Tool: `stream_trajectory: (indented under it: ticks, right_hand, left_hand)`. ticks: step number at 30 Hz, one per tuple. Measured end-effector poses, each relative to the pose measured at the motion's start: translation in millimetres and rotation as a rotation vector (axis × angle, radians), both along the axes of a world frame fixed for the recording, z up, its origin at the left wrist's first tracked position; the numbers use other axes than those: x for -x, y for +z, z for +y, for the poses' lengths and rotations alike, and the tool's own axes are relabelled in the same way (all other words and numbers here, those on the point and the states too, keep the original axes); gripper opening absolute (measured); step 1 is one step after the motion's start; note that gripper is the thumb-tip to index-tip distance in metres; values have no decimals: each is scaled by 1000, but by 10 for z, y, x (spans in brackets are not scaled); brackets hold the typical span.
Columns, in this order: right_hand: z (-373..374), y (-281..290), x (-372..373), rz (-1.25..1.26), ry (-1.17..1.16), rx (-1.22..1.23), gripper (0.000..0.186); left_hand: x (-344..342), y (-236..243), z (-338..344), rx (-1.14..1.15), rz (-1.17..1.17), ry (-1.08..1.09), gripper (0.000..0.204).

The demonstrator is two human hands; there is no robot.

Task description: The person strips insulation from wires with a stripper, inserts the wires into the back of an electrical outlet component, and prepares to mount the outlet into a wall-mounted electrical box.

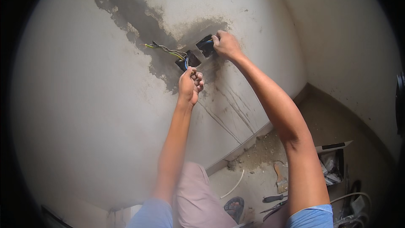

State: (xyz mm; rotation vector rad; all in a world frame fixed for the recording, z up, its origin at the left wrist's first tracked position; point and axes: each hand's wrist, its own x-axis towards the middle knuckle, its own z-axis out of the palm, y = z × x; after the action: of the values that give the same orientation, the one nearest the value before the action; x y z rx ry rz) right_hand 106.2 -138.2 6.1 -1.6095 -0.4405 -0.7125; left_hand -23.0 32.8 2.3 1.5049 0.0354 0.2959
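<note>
Two dark square electrical wall boxes sit side by side in patched grey plaster. From the left box [194, 59] comes a blue wire [186, 62], pinched between the thumb and fingers of my left hand [191, 86] just below it. Yellow-green and greyish wires [174, 53] stick out of the same box toward the left, their ends loose. My right hand [228, 45] is closed at the right edge of the right box [203, 49]. A second blue wire [206, 42] crosses that box up to my right fingertips, which partly hide its end.
On the floor at lower right lie a flat paintbrush [280, 180], a dark-handled screwdriver [272, 199] and a short white cable piece [234, 185]. An open box [340, 160] holds plastic-wrapped parts. Plaster debris [261, 151] lies along the wall's foot. A side wall [341, 46] rises at right.
</note>
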Motion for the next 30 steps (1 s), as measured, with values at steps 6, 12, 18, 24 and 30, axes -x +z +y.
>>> stream_trajectory:
  ticks: [6, 12, 18, 24, 30]
  right_hand:
    - [-71, -49, 132, -52, -117, 270, 40]
    - [87, -345, 413, -51, -106, 225, 45]
    - [122, -531, 382, -31, 78, 116, 42]
    - [173, -301, 234, -12, 39, 139, 41]
    - [54, -287, 152, 140, 256, 114, 42]
  left_hand:
    - [21, 72, 102, 50, -57, -18, 32]
    - [-236, -347, -103, 69, -272, 30, 39]
    - [-265, -477, -316, 46, -342, 63, 41]
    - [-177, -433, -233, 46, -317, -24, 35]
    - [-210, -463, -288, 39, -276, -74, 34]
